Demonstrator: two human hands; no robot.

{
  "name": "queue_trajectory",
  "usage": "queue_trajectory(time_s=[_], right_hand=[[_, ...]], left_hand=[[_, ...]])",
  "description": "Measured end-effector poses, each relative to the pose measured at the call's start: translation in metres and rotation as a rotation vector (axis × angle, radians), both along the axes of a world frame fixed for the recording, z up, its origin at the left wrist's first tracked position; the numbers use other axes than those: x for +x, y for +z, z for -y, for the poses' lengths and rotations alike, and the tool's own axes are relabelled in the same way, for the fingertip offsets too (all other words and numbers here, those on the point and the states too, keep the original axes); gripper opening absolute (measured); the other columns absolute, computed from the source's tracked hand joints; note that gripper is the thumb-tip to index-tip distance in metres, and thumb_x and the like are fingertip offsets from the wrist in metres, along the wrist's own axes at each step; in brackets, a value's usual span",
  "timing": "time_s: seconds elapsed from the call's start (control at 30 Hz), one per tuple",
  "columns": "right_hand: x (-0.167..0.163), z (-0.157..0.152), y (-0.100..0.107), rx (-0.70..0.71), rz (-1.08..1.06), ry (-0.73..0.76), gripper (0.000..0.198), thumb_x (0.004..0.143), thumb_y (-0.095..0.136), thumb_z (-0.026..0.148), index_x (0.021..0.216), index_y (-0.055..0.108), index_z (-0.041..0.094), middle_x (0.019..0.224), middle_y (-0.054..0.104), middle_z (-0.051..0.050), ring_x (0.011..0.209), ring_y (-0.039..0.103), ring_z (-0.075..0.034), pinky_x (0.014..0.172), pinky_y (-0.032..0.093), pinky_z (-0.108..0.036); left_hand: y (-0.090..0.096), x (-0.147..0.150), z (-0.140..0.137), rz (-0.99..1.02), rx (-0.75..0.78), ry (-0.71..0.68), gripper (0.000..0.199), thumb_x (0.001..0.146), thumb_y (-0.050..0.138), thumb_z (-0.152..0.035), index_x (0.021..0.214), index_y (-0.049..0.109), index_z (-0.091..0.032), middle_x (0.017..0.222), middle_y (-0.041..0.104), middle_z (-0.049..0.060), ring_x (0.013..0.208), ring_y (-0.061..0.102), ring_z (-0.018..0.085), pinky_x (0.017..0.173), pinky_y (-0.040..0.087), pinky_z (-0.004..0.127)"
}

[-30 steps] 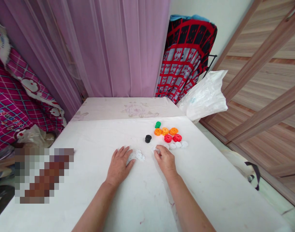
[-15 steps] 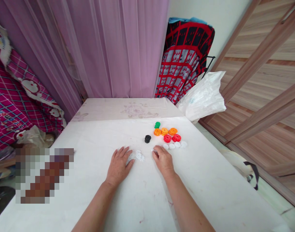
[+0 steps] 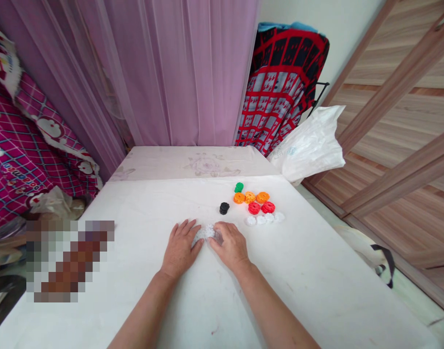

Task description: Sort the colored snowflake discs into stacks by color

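A small pile of white notched discs (image 3: pixel 207 231) lies between my two hands on the white-covered table. My left hand (image 3: pixel 181 247) rests flat with spread fingers, its thumb and fingertips against the pile's left side. From the right, my right hand (image 3: pixel 231 243) curves in, thumb and index finger apart at the pile's right edge. Beyond my hands is a short stack of black discs (image 3: pixel 224 208). To the right are stacks of red discs (image 3: pixel 254 208), orange discs (image 3: pixel 239 198) and green discs (image 3: pixel 239 187). A row of white discs (image 3: pixel 260 219) lies nearest me there.
A purple curtain (image 3: pixel 185 72) hangs behind the table (image 3: pixel 298 286). At the back right are a white plastic bag (image 3: pixel 311 145) and a red-and-black patterned cloth (image 3: pixel 276 92). Wooden doors (image 3: pixel 400 121) stand on the right. A blurred patch covers the table's left edge.
My right hand has moved left from the row of white discs to the pile, its pinch now opened. My left hand stays by the pile. The view has shifted slightly.
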State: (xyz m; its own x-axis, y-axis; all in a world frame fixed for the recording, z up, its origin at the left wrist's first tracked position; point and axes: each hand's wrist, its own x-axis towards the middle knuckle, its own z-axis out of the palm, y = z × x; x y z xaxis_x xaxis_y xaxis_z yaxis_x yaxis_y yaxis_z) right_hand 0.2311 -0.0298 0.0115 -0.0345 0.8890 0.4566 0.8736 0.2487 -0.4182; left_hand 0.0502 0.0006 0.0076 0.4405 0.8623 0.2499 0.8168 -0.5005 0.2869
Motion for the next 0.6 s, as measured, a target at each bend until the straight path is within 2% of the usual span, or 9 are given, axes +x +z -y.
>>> queue_trajectory(time_s=[0.17,0.37,0.6], right_hand=[[-0.0038,-0.0054,-0.0007,-0.029,0.041,0.003,0.019,0.076,0.066,0.024,0.094,0.06,0.022,0.092,0.068,-0.003,0.09,0.056,-0.022,0.08,0.041,-0.033],[-0.0074,-0.0078,-0.0017,-0.052,0.042,0.007,0.024,0.077,0.065,0.023,0.101,0.06,0.023,0.094,0.068,-0.003,0.093,0.056,-0.022,0.081,0.04,-0.034],[-0.0058,-0.0077,-0.0007,-0.015,0.002,-0.01,0.025,0.077,0.061,0.019,0.102,0.06,0.022,0.093,0.068,-0.004,0.091,0.058,-0.022,0.081,0.042,-0.034]], left_hand=[[-0.0002,0.0005,-0.0001,-0.002,0.0,-0.001,0.04,0.091,0.047,-0.037,0.127,0.058,-0.022,0.139,0.055,0.009,0.133,0.044,0.029,0.111,0.031,0.055],[0.0004,0.0013,0.0,0.004,0.005,0.001,0.04,0.091,0.046,-0.038,0.126,0.058,-0.023,0.138,0.055,0.009,0.132,0.044,0.029,0.11,0.032,0.055],[0.0,0.0004,-0.0001,0.02,0.009,-0.002,0.04,0.091,0.046,-0.037,0.126,0.058,-0.024,0.138,0.055,0.009,0.132,0.044,0.029,0.11,0.032,0.055]])
